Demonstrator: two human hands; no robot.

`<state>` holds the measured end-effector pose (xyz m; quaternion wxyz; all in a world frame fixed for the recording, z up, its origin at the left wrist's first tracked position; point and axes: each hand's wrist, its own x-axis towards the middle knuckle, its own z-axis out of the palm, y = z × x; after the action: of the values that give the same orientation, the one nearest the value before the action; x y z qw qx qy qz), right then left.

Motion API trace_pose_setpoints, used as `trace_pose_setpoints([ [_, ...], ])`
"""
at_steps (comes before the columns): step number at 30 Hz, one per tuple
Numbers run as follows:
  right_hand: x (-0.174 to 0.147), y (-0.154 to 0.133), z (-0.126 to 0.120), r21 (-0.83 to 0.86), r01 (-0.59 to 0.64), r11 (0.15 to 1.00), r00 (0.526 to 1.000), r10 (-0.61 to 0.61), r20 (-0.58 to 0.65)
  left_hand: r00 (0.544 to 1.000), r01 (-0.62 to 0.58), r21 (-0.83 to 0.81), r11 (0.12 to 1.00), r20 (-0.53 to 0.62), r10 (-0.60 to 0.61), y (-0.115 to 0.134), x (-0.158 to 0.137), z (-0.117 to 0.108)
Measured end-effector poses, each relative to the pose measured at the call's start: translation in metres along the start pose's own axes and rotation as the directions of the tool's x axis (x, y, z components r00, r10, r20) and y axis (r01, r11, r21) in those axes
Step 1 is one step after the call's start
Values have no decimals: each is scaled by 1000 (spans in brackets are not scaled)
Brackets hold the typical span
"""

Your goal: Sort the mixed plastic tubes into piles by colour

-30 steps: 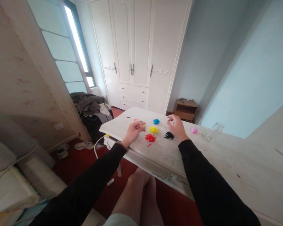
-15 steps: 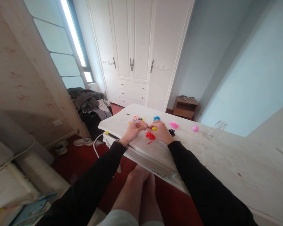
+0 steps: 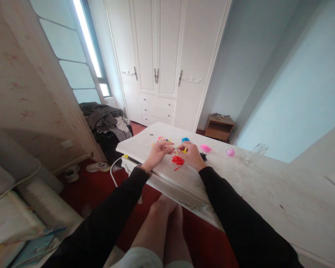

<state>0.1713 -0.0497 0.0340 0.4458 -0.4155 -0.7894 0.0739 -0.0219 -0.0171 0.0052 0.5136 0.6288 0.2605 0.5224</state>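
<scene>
Over the white table (image 3: 226, 186), my left hand (image 3: 158, 153) and my right hand (image 3: 191, 155) face each other with fingertips pinched close together. A thin dark-green rubber band (image 3: 176, 148) spans the small gap between them, with both hands gripping it. Just below the fingers lies a heap of red rubber bands (image 3: 178, 160). Yellow bands (image 3: 185, 150) show partly behind my right fingers, and black bands (image 3: 203, 156) stick out past that hand. Behind my left hand is a mixed-colour heap (image 3: 164, 140), partly covered.
Blue bands (image 3: 185, 140) and pink bands (image 3: 205, 148) lie farther back. To the right are a round pink item (image 3: 230, 152) and a clear glass container (image 3: 256, 154). A white cable (image 3: 111, 173) hangs at the table's left corner. A white wardrobe (image 3: 156, 48) stands behind.
My fingertips have moved slightly apart, and the thin dark-green band now shows between them. The coloured heaps have stayed in place.
</scene>
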Motion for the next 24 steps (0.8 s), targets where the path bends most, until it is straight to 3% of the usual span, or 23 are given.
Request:
trace_pose_setpoints([
  [7,-1,0,0,-4,-7,1000,1000,7,6,999,-48,75,996,-2,48,4,0,1],
  [18,-2,2,5,-23,26,999,995,-24,99,999,-17,84,996,40,13,-3,2,0],
  [24,-2,-1,4,-41,5,999,997,-2,81,998,-19,104,994,64,12,-2,3,1],
])
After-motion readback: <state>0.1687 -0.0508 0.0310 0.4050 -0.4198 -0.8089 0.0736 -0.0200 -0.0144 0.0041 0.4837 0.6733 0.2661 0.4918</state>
